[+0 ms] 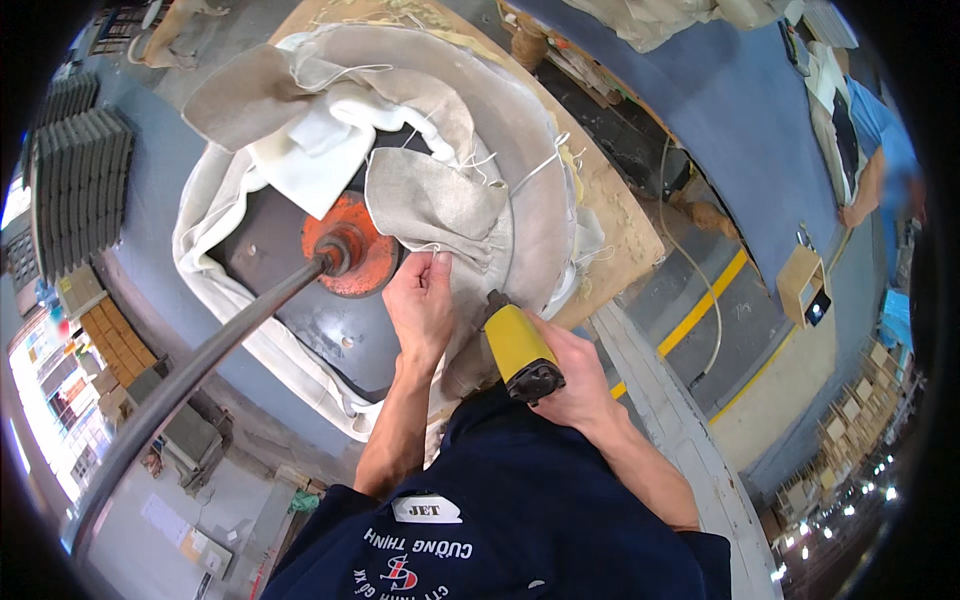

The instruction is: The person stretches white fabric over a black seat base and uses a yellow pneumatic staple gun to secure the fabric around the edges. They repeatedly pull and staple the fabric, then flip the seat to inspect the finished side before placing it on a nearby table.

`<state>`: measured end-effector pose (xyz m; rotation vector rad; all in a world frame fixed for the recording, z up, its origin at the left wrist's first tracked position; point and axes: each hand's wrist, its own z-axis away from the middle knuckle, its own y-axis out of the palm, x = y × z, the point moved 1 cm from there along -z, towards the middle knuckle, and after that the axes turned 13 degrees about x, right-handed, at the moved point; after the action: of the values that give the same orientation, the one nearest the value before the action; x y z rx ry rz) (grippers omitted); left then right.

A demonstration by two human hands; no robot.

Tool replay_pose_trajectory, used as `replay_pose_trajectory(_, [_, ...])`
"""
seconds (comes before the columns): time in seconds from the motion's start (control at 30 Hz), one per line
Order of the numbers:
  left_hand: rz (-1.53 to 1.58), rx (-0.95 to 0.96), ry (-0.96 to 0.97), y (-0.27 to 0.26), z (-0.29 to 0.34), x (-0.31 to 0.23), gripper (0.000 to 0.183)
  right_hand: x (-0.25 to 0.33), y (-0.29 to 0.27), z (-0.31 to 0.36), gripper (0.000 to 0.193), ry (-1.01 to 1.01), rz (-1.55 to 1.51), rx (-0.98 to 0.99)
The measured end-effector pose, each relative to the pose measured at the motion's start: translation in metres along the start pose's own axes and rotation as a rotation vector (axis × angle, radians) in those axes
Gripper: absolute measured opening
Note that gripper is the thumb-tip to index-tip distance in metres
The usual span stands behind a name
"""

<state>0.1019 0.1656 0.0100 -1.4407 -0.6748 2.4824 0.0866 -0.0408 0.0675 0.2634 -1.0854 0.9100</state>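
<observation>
— How do the 2 hands stand?
— The left hand (420,308) pinches the cover (540,190) between thumb and fingers. The right hand (580,375) is wrapped round 1 yellow tool (517,340). Its dark nose points up and left, near the left wrist; whether it touches the cloth, I can't tell.
— Where's the cover?
— Around the dark panel (265,250), above the wooden table (625,215). I count 2 loose beige flaps: 1 at the upper left, 1 right by the left fingertips. Between those is 1 white flap (305,155).
— And on the panel?
— 1 orange disc (370,262), with 1 metal rod (200,372) running from it to the lower left.
— Any containers?
— 1 small tan box (797,280) at the edge of the blue bench (710,110). What it holds is too small to tell.
— Anyone else?
— 1 co-worker (876,112) at the far right, in blue, with 1 hand by the bench's edge.
</observation>
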Motion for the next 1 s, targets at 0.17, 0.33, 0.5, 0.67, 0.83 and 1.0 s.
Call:
replay_pose_trajectory(0.17, [0.23, 0.036, -0.068, 0.004, -0.015, 0.009, 0.026, 0.021, -0.004, -0.021, 0.089, 0.118, 0.044, 0.04])
replay_pose_trajectory(0.33, [0.196, 0.094, -0.103, 0.0, -0.029, 0.004, 0.022, 0.049, -0.008, -0.047, 0.085, 0.31, 0.084, 0.128])
replay_pose_trajectory(0.5, [0.252, 0.123, -0.065, 0.004, -0.05, 0.0, 0.02, 0.053, -0.019, -0.059, 0.086, 0.347, 0.113, 0.15])
replay_pose_trajectory(0.67, [0.266, 0.148, -0.12, -0.002, -0.058, -0.005, 0.02, 0.044, -0.015, -0.048, 0.088, 0.249, 0.058, 0.121])
replay_pose_trajectory(0.83, [0.258, 0.187, -0.1, -0.001, -0.068, -0.006, 0.02, 0.052, -0.017, -0.064, 0.088, 0.335, 0.113, 0.167])
replay_pose_trajectory(1.0, [0.279, 0.236, -0.184, -0.007, -0.078, -0.007, 0.02, 0.065, -0.02, -0.064, 0.088, 0.361, 0.087, 0.207])
